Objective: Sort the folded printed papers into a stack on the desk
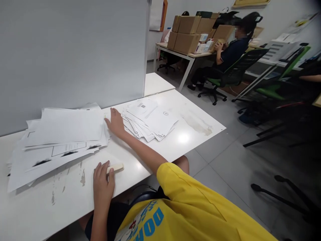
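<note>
Head view: right hand [115, 124] is out over the white tabletop [198, 115], fingers spread with the thumb well away from them, sitting in the gap between two lots of paper. Its thumb side is just beside the right edge of the left pile [70, 125]; can't tell if it's touching. The right pile [152, 118] is fanned out on the other side.

Left hand [103, 185] is down near the front edge, fingers only slightly apart, with a pale strip [116, 167] poking out between thumb and index. Can't tell if that's gripped or just touched.

Edges: grey partition [75, 53] walls off the back, with the left pile close up to it and its lowest sheets angling toward the front edge. There's stained tabletop between the right pile and the far right corner, then floor [213, 157] past that. Another person [232, 52] sits well beyond it, by brown cartons [185, 33].

Writing: the right pile's top sheets have a QR-looking square [143, 106] and a round mark [166, 113], plus print too small to read. Left pile has printed lines and black smudges, nothing legible. Yellow shirt [200, 204] has big blue letters, "D" and "O" readable.
</note>
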The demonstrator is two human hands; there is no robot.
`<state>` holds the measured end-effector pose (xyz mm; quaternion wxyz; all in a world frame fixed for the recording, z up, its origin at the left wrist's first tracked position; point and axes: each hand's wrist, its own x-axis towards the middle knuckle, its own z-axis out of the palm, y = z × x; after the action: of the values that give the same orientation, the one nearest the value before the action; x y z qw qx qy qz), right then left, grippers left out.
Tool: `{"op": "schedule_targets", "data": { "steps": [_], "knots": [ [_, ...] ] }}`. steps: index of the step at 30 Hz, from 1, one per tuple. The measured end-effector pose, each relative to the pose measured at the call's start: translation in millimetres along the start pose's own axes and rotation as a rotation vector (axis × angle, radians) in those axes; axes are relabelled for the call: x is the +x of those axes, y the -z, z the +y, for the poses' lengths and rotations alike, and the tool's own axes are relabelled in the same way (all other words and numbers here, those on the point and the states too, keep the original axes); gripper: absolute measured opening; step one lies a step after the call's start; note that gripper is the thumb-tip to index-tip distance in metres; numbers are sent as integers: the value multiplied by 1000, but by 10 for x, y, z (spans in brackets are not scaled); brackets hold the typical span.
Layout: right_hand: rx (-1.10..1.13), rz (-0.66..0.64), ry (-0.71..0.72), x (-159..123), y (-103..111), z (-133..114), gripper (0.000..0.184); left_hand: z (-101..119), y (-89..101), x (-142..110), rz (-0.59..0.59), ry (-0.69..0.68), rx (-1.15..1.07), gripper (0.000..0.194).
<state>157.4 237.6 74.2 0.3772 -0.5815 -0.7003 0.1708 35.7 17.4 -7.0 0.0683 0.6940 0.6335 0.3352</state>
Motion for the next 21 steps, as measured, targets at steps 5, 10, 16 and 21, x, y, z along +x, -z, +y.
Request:
{"op": "schedule_targets", "data": {
  "steps": [5, 10, 16, 21],
  "knots": [
    [-323, -144, -123, 57, 808, 849, 70, -24, -6, 16, -20, -15, 3, 35],
    [-400, -196, -562, -223, 1353, 1469, 79, -41, -18, 36, -19, -20, 5, 36],
    [-429, -79, -676, -453, 1366, 1533, 84, -50, -18, 59, -16, -4, -16, 42],
    [-420, -75, -560, -547, 1309, 1515, 91, -48, -23, 61, -14, 10, -27, 44]
  ]
}}
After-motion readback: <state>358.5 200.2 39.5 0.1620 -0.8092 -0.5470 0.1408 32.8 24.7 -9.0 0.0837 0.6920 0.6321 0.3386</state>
